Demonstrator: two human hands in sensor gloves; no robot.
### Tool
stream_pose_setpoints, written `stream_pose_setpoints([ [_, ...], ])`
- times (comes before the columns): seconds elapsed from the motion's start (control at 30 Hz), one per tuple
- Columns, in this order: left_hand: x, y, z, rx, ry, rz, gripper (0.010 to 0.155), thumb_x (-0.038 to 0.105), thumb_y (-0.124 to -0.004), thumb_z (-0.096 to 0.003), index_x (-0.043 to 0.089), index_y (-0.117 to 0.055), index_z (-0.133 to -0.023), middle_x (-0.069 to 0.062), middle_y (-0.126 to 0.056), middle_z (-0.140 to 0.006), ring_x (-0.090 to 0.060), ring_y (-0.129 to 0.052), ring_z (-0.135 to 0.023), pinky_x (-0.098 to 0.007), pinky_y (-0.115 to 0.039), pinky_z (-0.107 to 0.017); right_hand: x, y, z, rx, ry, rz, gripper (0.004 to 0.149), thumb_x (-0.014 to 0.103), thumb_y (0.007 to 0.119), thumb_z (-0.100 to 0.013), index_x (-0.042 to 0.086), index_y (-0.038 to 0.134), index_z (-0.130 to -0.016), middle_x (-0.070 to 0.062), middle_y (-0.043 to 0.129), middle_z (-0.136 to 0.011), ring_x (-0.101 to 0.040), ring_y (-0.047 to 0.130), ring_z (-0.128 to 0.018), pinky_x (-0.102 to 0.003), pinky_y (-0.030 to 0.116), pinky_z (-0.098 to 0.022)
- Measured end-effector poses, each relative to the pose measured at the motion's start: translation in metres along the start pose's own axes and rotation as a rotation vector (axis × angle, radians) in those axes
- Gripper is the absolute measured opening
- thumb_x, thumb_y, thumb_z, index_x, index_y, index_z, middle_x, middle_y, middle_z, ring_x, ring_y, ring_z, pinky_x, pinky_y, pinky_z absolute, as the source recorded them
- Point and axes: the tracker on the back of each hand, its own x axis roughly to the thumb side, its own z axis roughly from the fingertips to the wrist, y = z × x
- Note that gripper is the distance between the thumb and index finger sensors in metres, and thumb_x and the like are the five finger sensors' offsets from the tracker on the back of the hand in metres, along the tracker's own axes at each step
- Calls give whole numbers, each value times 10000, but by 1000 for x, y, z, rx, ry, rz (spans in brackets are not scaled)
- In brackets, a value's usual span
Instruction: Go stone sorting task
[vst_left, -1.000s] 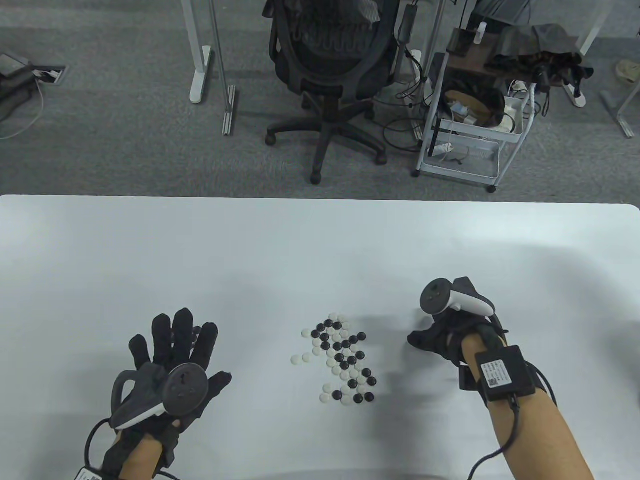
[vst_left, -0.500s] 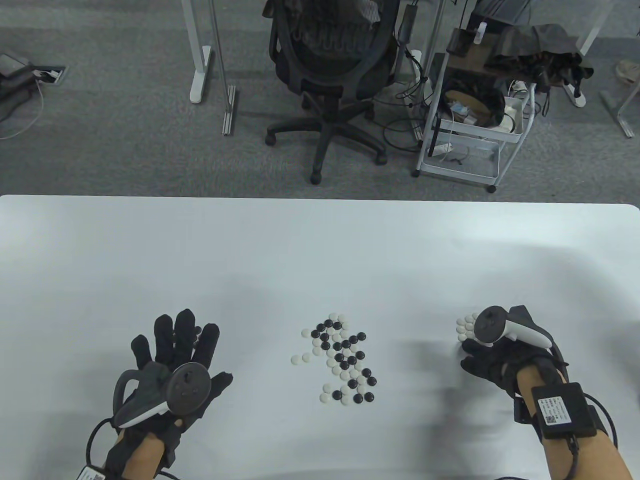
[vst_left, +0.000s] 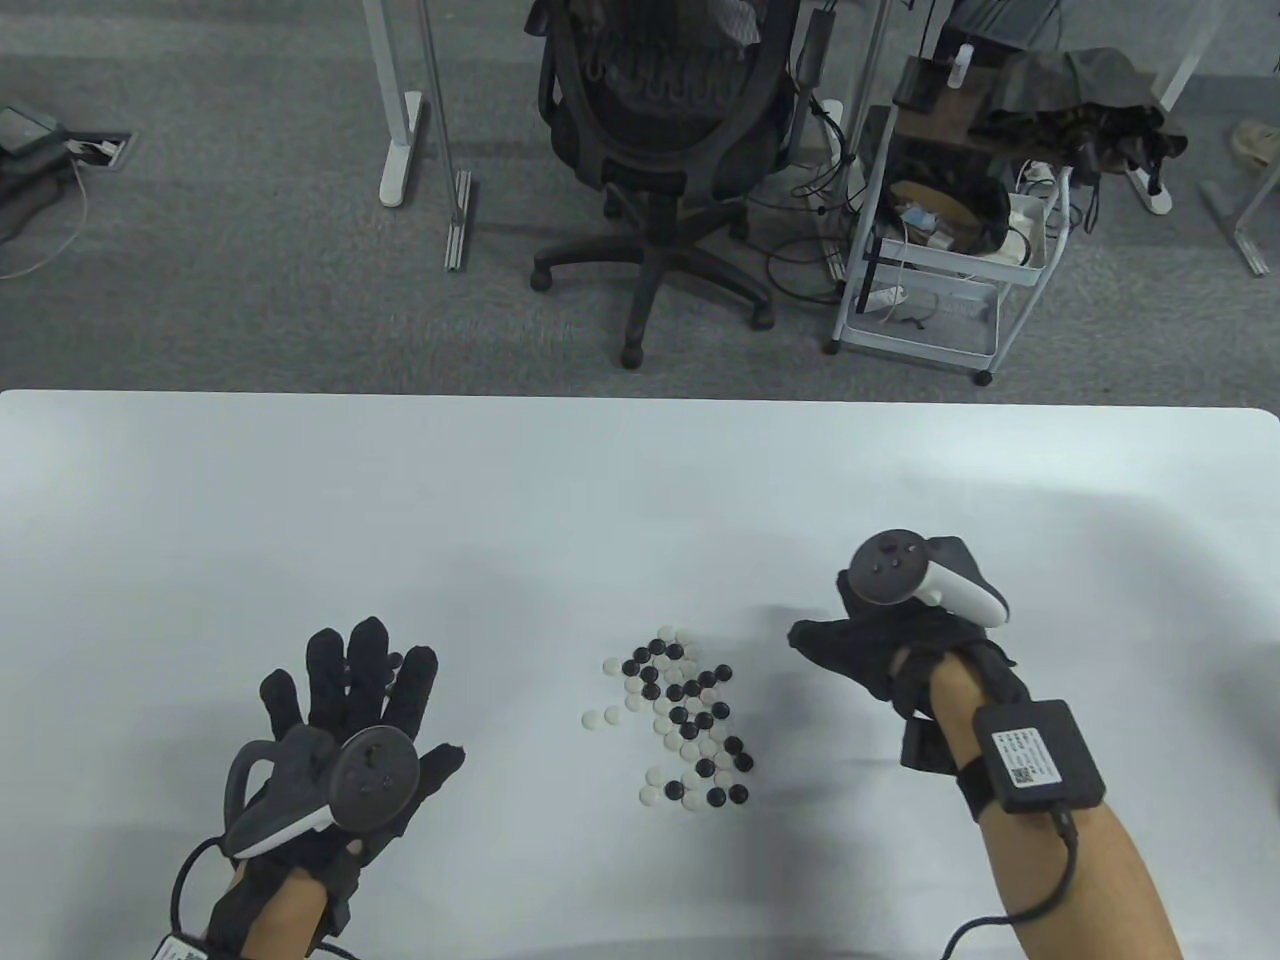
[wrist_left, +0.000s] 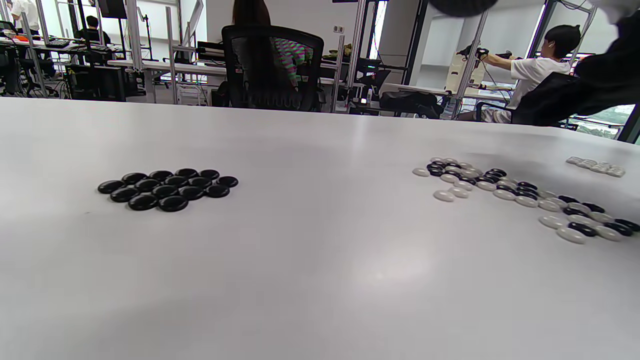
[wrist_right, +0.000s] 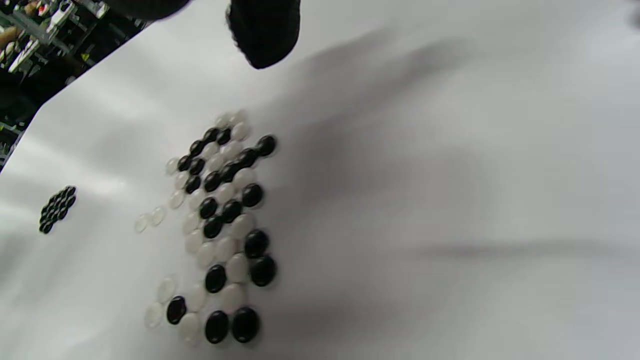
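Your left hand (vst_left: 345, 715) lay flat near the left front of the white table (vst_left: 640, 480), fingers straight and spread, holding nothing. In the left wrist view a tidy cluster of black stones (wrist_left: 167, 189) sat on the table ahead of that hand; from above, your hand covered most of that cluster.

The mixed pile of black and white Go stones (vst_left: 680, 715) lay in the middle of the table, between your two hands, a loose scatter running from far to near. Two white stones (vst_left: 602, 716) sat a little apart on its left edge. The right wrist view showed the same pile (wrist_right: 220, 225) below one gloved fingertip (wrist_right: 264, 32) that hung clear of the stones and touched none.

Your right hand (vst_left: 880, 650) was just to the right of the pile's far end, with the thumb pointing toward the stones. The tracker hid its other fingers from above, so I cannot tell whether they were curled or relaxed, or whether they held a stone.

A small group of white stones (wrist_left: 596, 166) lay farther right, seen only in the left wrist view.
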Motion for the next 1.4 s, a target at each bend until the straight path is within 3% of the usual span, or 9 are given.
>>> stream_pose_setpoints([
  [0.17, -1, 1, 2, 11, -1, 9, 782, 531, -454, -628, 103, -135, -1199, -379, 115, -1144, -640, 131, -930, -857, -21, -539, 40, 14, -44, 55, -4, 44, 649, 518, 477, -551, 222, 531, -1126, -265, -33, -1096, -558, -138, -869, -820, 49, -545],
  [0.3, -1, 3, 3, 20, -4, 13, 782, 531, -455, -627, 103, -139, -1200, -377, 114, -1145, -640, 130, -930, -858, -21, -539, 46, 21, -71, 87, 39, 15, 650, 519, 472, -551, 232, 486, -1135, -266, -52, -1086, -558, -144, -864, -821, 44, -543],
  [0.47, -2, 3, 4, 26, -10, 16, 781, 530, -457, -628, 102, -138, -1199, -380, 113, -1144, -641, 129, -929, -858, -22, -538, 39, 27, -82, 109, 65, 24, 640, 520, 469, -550, 245, 476, -1128, -267, -46, -1081, -559, -136, -864, -821, 51, -544],
  [0.7, 0, 3, 5, 36, -20, 15, 782, 530, -457, -629, 103, -135, -1199, -379, 114, -1144, -640, 130, -930, -857, -21, -540, -1, 9, -62, 59, 171, 38, 636, 521, 470, -549, 238, 505, -1118, -262, -30, -1089, -558, -130, -869, -822, 57, -547],
  [1.0, -2, 0, 3, 14, -10, 8, 781, 529, -459, -630, 104, -136, -1199, -379, 116, -1144, -640, 130, -930, -857, -19, -539, -70, -12, -19, 25, 343, -21, 635, 518, 479, -550, 218, 598, -1098, -257, 27, -1110, -561, -98, -886, -826, 69, -551],
  [1.4, 0, 1, 2, 4, -2, 4, 781, 528, -462, -631, 102, -138, -1199, -378, 114, -1144, -640, 129, -930, -857, -21, -539, -107, -17, 7, -15, 454, -44, 649, 519, 480, -551, 199, 580, -1107, -261, 15, -1107, -560, -100, -882, -823, 65, -551],
])
